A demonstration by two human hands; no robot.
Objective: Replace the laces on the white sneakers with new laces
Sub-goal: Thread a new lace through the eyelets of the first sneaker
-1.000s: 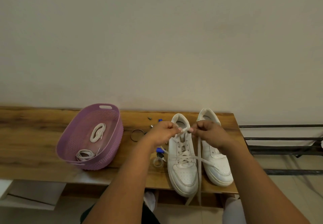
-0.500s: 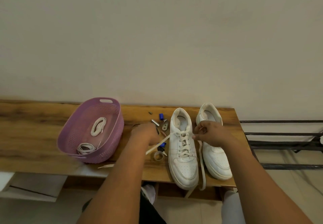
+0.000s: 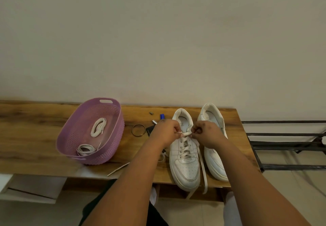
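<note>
Wooden surface (image 3: 35,137): purple basket (image 3: 112,137), two white sneakers. Left hand (image 3: 165,130) and right hand (image 3: 207,132), each grip pinching the lace (image 3: 186,134) atop the left sneaker (image 3: 185,165).

2 white sneakers (image 3: 185,158) side by side, left one laced (image 3: 184,148).

Bare wooden table (image 3: 35,137) lies open left of the purple basket (image 3: 112,137) — a bangle (image 3: 138,130) and small clutter crowd the strip between basket and left sneaker (image 3: 185,164).

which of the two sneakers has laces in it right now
The left sneaker, the one nearer the purple basket: both hands pinch its lace at the top eyelets. The right sneaker shows none.
</note>
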